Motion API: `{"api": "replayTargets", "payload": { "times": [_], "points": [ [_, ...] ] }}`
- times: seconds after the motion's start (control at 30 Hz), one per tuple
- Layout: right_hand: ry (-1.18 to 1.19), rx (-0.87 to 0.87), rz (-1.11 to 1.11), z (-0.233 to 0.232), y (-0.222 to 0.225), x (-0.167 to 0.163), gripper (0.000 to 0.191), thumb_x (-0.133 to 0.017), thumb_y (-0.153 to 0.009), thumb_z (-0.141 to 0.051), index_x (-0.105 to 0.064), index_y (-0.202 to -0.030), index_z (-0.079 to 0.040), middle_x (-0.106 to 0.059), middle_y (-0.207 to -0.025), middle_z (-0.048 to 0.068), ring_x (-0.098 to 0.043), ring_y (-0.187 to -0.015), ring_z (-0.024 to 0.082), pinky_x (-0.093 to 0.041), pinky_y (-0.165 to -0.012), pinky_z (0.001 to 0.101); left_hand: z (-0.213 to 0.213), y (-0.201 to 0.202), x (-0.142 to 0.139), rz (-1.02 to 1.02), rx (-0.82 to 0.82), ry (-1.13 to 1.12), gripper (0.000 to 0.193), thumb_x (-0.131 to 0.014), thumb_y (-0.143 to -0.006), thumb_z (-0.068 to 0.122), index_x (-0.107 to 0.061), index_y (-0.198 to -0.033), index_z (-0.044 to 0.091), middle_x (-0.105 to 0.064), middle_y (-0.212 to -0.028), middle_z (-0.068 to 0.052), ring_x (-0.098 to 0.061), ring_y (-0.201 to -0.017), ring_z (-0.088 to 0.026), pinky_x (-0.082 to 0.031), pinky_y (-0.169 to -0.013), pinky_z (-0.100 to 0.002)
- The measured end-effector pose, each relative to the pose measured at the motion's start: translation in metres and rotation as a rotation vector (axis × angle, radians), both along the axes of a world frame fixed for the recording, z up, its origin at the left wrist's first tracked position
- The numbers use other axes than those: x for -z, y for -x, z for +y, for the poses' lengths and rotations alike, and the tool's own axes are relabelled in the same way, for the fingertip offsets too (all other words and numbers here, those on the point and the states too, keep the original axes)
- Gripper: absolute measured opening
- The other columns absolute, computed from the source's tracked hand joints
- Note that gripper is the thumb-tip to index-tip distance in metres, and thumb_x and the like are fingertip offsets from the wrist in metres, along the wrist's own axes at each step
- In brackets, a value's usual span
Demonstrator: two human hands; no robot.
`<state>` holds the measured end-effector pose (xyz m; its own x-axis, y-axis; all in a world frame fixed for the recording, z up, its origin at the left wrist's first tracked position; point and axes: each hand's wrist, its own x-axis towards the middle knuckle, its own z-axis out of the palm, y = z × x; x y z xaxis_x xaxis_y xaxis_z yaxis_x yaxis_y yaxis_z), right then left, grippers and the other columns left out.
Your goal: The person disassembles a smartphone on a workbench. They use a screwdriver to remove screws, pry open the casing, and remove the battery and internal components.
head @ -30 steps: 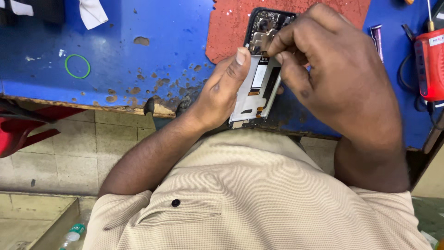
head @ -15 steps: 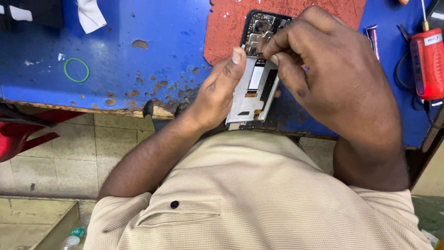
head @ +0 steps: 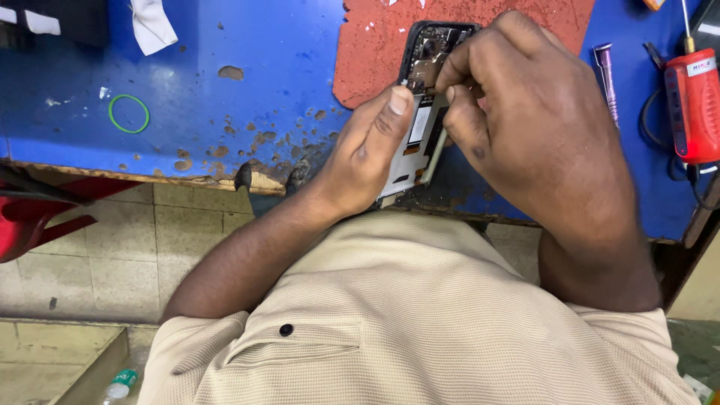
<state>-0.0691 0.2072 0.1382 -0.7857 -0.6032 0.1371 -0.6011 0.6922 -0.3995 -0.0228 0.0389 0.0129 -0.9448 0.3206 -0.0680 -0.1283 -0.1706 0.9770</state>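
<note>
With its back cover off and the internals exposed, the opened phone (head: 420, 112) lies on the blue workbench (head: 247, 112), its top end over the red mat (head: 375, 52) and its bottom end near the bench's worn front edge. Camera module and board visible at the top, pale shielding and a label lower down.

Left hand (head: 360, 157) grips the phone's left side: thumb pressed flat along the edge, tip up by the board area, remaining fingers curled underneath and hidden. So clamped on the phone body.

Right hand (head: 525, 120) sits over the upper right of the phone, fingers bunched together in a pinch at the board just below the camera. Can't tell what, if anything, is pinched between the tips; too small and covered by the knuckles.

Around it:
- purple-grey metal tool (head: 606, 75) lying on the bench, just right of the right hand
- red handheld device (head: 694, 105) with a black cable at the far right
- green rubber band (head: 129, 113) on the bench, well left of the phone
- white scrap (head: 154, 26) at the top left
- bench paint chipped, wood showing at the front edge

Person wears a beige textured shirt (head: 420, 322). Tiled floor below left, a small plastic bottle (head: 120, 384) down there.
</note>
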Motion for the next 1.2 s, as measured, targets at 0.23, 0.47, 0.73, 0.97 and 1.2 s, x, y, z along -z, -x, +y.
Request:
{"api": "replayTargets", "payload": {
  "times": [0.23, 0.47, 0.73, 0.97, 1.2],
  "points": [
    [-0.024, -0.004, 0.025, 0.002, 0.001, 0.002, 0.016, -0.075, -0.088, 0.003, -0.063, -0.1, 0.003, -0.06, -0.094, 0.017, -0.063, -0.087, 0.036, -0.051, -0.073, 0.0454, 0.002, 0.002, -0.006, 0.247, -0.054, -0.085, 0.055, -0.026, -0.117, 0.045, -0.051, -0.133, -0.001, -0.057, -0.102, 0.0, -0.052, -0.095, -0.008, -0.046, -0.088, -0.028],
    [0.181, 0.014, -0.09, 0.009, -0.008, 0.011, 0.014, -0.071, -0.091, 0.007, -0.065, -0.103, 0.002, -0.063, -0.104, 0.013, -0.069, -0.089, 0.023, -0.057, -0.078, 0.0309, 0.001, 0.002, 0.009, -0.049, -0.018, -0.127, 0.062, -0.031, -0.122, 0.049, -0.062, -0.115, -0.005, -0.052, -0.089, -0.005, -0.045, -0.08, -0.01, -0.043, -0.073, -0.027],
    [0.199, 0.033, 0.297, 0.003, -0.023, 0.029, 0.023, -0.086, -0.085, 0.004, -0.07, -0.099, -0.003, -0.068, -0.108, 0.011, -0.068, -0.096, 0.03, -0.056, -0.085, 0.0403, -0.004, 0.001, 0.011, -0.16, 0.064, -0.43, 0.065, -0.032, -0.114, 0.054, -0.058, -0.133, -0.002, -0.066, -0.118, -0.007, -0.062, -0.109, -0.013, -0.054, -0.099, -0.031],
    [0.315, -0.035, 0.282, 0.006, -0.021, 0.046, 0.033, -0.085, -0.095, 0.003, -0.054, -0.1, -0.005, -0.071, -0.1, 0.009, -0.068, -0.088, 0.025, -0.054, -0.078, 0.0371, -0.001, 0.005, 0.009, 0.006, 0.03, -0.25, 0.072, -0.027, -0.117, 0.058, -0.055, -0.135, -0.005, -0.061, -0.125, -0.013, -0.058, -0.117, -0.017, -0.049, -0.107, -0.032],
    [0.42, -0.326, 0.043, 0.007, -0.042, 0.046, 0.036, -0.083, -0.094, -0.002, -0.048, -0.097, -0.007, -0.072, -0.093, 0.011, -0.07, -0.085, 0.024, -0.055, -0.07, 0.0339, -0.017, 0.02, -0.002, -0.23, -0.031, -0.601, 0.079, -0.027, -0.109, 0.063, -0.056, -0.138, -0.004, -0.071, -0.119, -0.02, -0.073, -0.103, -0.026, -0.062, -0.094, -0.04]
  ]
}}
